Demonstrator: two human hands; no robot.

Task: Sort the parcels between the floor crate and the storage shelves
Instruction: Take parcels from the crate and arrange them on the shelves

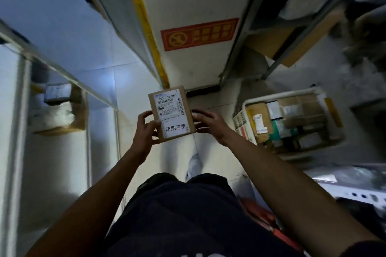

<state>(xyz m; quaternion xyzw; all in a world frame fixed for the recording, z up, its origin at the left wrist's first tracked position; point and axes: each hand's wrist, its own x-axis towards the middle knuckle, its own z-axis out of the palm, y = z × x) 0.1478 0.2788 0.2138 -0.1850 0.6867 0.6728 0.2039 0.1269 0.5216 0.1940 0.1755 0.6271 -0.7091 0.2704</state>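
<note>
I have a small cardboard parcel (171,113) held up in front of me, above the floor and between both hands, its white shipping label (169,110) facing me. My left hand (145,129) grips the parcel's left edge, thumb lying across the label's lower corner, fingers curled behind. My right hand (205,123) grips the right edge, fingers wrapped round the side. To my right, the white floor crate (292,123) sits on the floor, packed with more boxes and packets. Beyond it, the metal storage shelves (292,33) carry brown cartons. On my left another shelf (56,110) holds a carton with blurred packets. A red sign (199,34) is stuck on the white wall ahead.
</note>
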